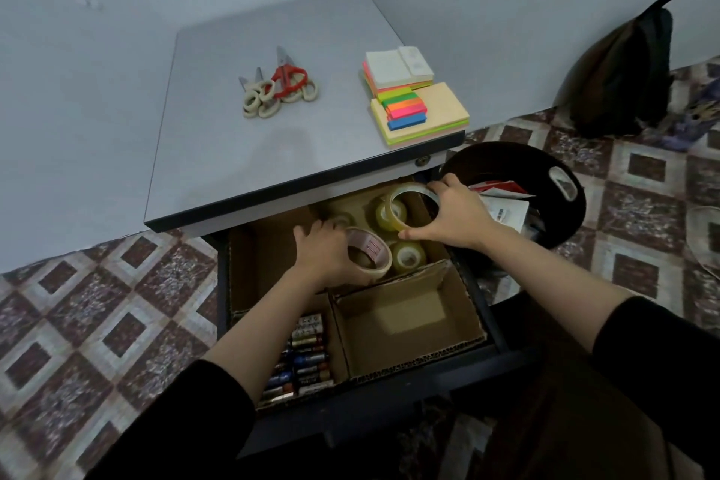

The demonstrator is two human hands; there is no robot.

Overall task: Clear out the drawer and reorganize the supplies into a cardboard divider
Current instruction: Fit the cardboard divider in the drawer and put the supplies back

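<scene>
Half done, seemingly. Gripping printed tape roll (pixel 373 252) in left hand (pixel 323 251), clear tape roll (pixel 413 207) in right hand (pixel 457 214), at back compartment of cardboard divider (pixel 420 360) inside drawer (pixel 389 401). Filed batteries (pixel 307 355) front left already; yet to bring scissors (pixel 278 84), sticky notes (pixel 419 107) off counter (pixel 233 168).

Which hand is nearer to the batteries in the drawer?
Left. The left hand, gripping the printed tape, is just behind the batteries. The right hand holds the clear tape farther back and to the right.
</scene>
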